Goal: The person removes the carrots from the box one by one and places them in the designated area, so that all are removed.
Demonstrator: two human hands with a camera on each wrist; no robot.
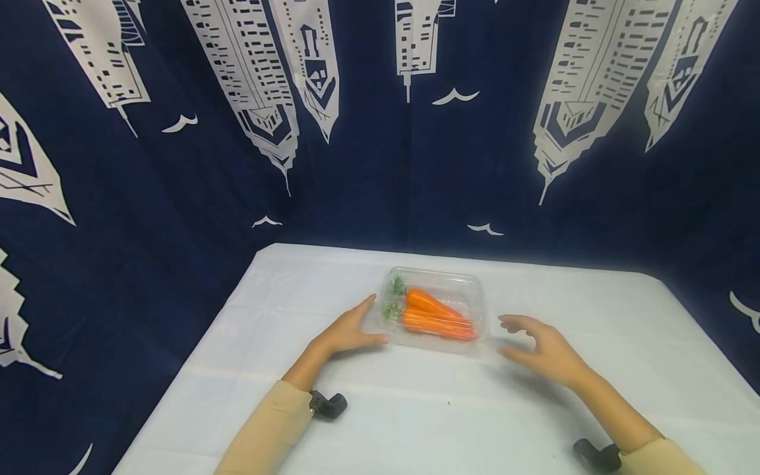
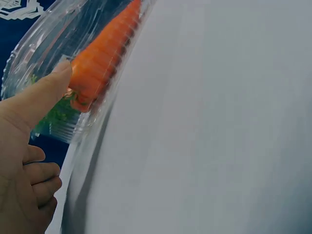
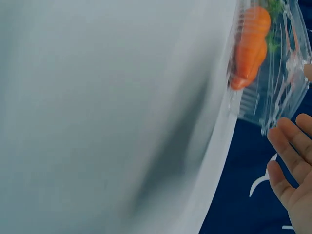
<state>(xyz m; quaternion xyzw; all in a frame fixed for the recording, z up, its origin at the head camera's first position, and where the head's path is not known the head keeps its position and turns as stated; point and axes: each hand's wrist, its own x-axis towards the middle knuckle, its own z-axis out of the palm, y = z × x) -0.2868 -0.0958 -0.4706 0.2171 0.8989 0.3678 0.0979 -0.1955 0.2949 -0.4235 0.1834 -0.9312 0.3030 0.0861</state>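
A clear plastic box (image 1: 439, 280) with orange carrots (image 1: 436, 316) and green leafy tops inside sits near the middle of the table. At its left side is the left hand (image 1: 350, 330), thumb and fingers spread, fingertips close to the wall; whether they touch it is hard to tell. In the left wrist view the thumb of the left hand (image 2: 29, 141) lies over the box (image 2: 53, 34). Off the box's right side, the right hand (image 1: 543, 346) hangs above the table with a gap between, fingers relaxed and bent, holding nothing. The right wrist view shows the right hand (image 3: 295, 165) with spread fingers.
A white cloth covers the table (image 1: 415, 422). Behind it and to the sides hangs a dark blue curtain (image 1: 380, 191) with white building prints. Dark devices are strapped on the left wrist (image 1: 328, 404) and the right wrist (image 1: 596, 455).
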